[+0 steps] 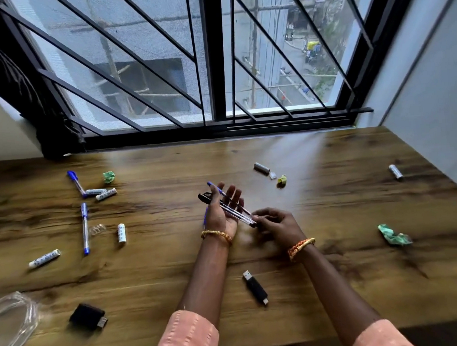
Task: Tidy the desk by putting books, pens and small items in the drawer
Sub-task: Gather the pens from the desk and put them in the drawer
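Note:
My left hand [222,215] lies palm up over the middle of the wooden desk [330,220], fingers spread, with a bundle of pens [232,208] resting across the palm. My right hand [275,224] pinches the near end of that bundle. Two more blue pens lie at the left: one [85,228] pointing toward me, another [75,183] farther back. White batteries [121,233] [44,258] [106,194] are scattered around them. A black USB stick [255,287] lies between my forearms. No drawer is in view.
A black adapter [88,316] and a clear plastic lid [10,324] sit at the near left. Crumpled green papers [393,235] [109,177], a yellow scrap [282,180], a grey cylinder [261,168] and another battery [396,172] lie further out. A barred window backs the desk.

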